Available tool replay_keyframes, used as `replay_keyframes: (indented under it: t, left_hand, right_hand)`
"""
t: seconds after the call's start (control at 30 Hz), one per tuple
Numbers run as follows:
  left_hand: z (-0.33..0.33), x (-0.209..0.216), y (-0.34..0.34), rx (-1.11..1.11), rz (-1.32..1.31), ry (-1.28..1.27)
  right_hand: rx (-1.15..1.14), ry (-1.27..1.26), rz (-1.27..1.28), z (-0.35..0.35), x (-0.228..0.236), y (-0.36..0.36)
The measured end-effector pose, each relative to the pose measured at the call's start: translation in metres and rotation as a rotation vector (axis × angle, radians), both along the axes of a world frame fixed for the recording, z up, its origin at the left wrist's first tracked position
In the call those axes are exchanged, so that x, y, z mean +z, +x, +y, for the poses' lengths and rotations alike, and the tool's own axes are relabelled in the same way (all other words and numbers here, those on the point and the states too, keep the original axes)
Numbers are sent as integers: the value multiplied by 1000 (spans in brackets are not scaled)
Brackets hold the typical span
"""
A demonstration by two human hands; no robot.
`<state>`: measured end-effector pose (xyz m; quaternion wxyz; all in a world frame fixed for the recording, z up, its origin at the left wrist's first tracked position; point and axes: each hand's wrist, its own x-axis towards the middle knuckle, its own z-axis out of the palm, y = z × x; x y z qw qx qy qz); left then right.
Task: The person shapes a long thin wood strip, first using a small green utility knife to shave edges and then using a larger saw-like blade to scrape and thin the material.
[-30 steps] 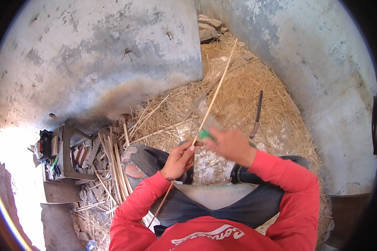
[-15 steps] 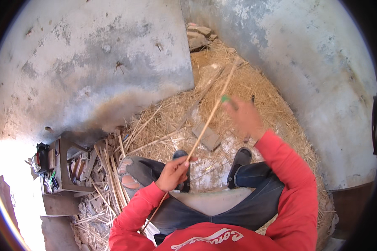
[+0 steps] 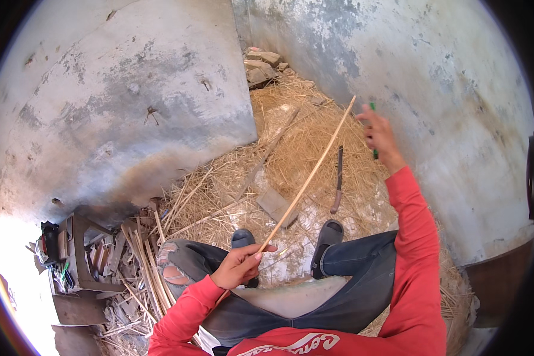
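Observation:
A long, thin bamboo strip (image 3: 312, 173) slants across the middle, from near my lap up to the far right. My left hand (image 3: 238, 265) is closed around its lower part, in front of my left knee. Past the strip's far tip, my right hand (image 3: 381, 136) is raised near the wall, apart from the strip. It grips a slim green object (image 3: 375, 154); green shows at both sides of the fingers, but its kind is unclear. On the straw below lies a long knife (image 3: 338, 184) with a dark blade and brownish handle.
Straw and shavings (image 3: 302, 130) cover the floor, with a flat brick (image 3: 277, 207) before my feet. Split strips (image 3: 150, 261) are piled at left beside an overturned wooden stool (image 3: 84, 255). Worn walls (image 3: 457, 118) close in on both sides; stones (image 3: 261, 65) fill the far corner.
My right hand has moved away from the strip, farther out and to the right, with the green object. The strip's far end has swung right. The knife now shows in full.

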<state>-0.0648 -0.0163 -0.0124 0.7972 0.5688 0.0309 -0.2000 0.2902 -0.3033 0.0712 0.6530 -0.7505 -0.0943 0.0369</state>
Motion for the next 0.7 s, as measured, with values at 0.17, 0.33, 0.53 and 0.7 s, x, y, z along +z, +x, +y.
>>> replay_keyframes:
  t: [0.17, 0.33, 0.53, 0.7]
  left_hand:
    - [-2, 3, 2, -26, 10, -7]
    - [1, 8, 0, 19, -6, -42]
    - [9, 1, -1, 67, -18, -142]
    - [6, 7, 2, 83, 8, -164]
  right_hand:
    - [135, 94, 55, 37, -4, -25]
    - [193, 46, 97, 54, -9, -51]
    - [441, -101, -15, 89, -22, -125]
    - [510, -119, -112, 101, -48, -150]
